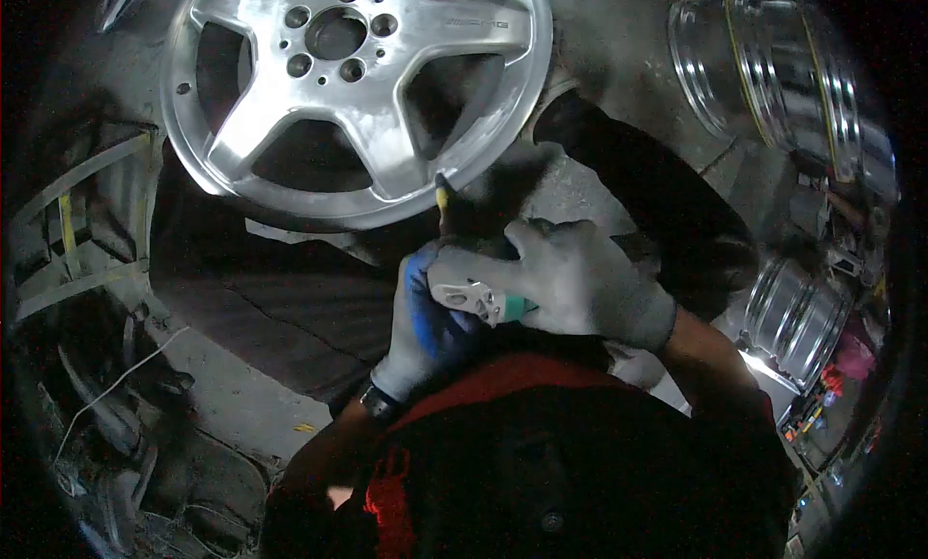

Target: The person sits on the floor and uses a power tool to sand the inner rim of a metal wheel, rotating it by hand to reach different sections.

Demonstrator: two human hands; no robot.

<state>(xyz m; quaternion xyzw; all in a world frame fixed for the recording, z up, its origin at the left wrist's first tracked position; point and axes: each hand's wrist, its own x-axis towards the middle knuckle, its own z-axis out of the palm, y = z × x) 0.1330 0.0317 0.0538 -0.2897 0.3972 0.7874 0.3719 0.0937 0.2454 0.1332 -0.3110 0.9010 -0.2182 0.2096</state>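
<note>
Both of my hands wear grey work gloves and meet in front of my torso, close below a silver alloy wheel (358, 124). My left hand (425, 317), its blue coated palm showing, is closed around the near side of a silver and green hand tool (476, 300). Over the top lies my right hand (580, 279), its fingers wrapped around the same tool. A slim shaft with a yellow and dark tip (443, 200) sticks out above the gloves and overlaps the wheel's lower rim in this view. Much of the tool is hidden by the gloves.
More shiny wheel rims (773, 76) stand at the upper right, and another rim (797, 317) sits lower down. A frame with pale bars (82, 177) is at the left. A thin white cable (126, 373) crosses the floor there. My dark-trousered legs (280, 288) flank the wheel.
</note>
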